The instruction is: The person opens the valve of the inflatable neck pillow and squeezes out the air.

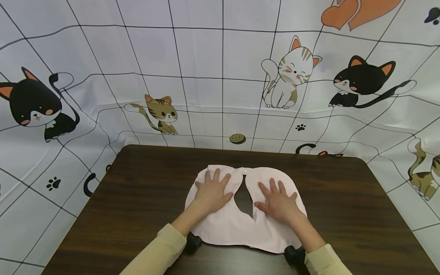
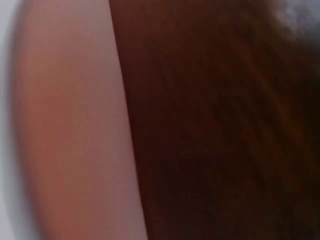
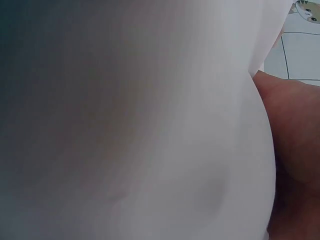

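A pale pink cloth point(image 1: 233, 225) lies flat on the dark wooden table point(image 1: 137, 198), with a dark gap of table showing down its middle. My left hand point(image 1: 212, 191) rests palm down on the cloth's left half, fingers spread and straight. On the right half my right hand point(image 1: 278, 202) presses flat in the same way. The left wrist view is blurred: skin point(image 2: 70, 125) beside dark wood point(image 2: 220, 125). Pale cloth point(image 3: 140, 125) fills the right wrist view, with a bit of skin point(image 3: 295, 150) at the right edge.
A white sheet printed with cartoon cats point(image 1: 292, 72) and a black grid hangs behind and around the table. Table edges run at the far side point(image 1: 240, 149) and down both sides. Black wrist-camera mounts point(image 1: 193, 243) sit under each yellow sleeve point(image 1: 161, 248).
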A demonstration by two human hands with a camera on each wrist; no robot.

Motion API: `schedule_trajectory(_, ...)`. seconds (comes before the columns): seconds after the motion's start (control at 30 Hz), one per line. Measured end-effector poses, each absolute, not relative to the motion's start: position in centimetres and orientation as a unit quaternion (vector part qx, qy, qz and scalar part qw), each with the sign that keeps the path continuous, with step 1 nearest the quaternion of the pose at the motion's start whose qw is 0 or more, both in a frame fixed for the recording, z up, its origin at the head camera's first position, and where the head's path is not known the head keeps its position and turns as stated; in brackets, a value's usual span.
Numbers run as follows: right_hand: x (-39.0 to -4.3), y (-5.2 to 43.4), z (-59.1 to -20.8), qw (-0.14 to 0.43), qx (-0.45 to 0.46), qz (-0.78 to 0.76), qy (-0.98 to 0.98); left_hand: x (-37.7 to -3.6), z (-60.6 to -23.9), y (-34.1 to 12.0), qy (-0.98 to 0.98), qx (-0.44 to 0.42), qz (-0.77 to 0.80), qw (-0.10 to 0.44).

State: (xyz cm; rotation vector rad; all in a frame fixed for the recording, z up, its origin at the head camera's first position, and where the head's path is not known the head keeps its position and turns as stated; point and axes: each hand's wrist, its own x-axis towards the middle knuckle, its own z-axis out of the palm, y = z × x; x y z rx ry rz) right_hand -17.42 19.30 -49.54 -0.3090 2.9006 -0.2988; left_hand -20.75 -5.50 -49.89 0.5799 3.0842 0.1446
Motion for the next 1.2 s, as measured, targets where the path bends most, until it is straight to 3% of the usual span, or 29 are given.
schedule_trajectory(0.73,-16.4,19.1,-48.6,0.091,-0.110,-0.134,0.981,-19.6,-48.7,-6.9,0.973,0.191,0.126,0.021)
schedule_trajectory(1.2,-14.7,19.5,-48.2,0.056,-0.132,-0.107,0.984,-14.3,-46.7,-7.1,0.965,0.240,0.069,-0.078)
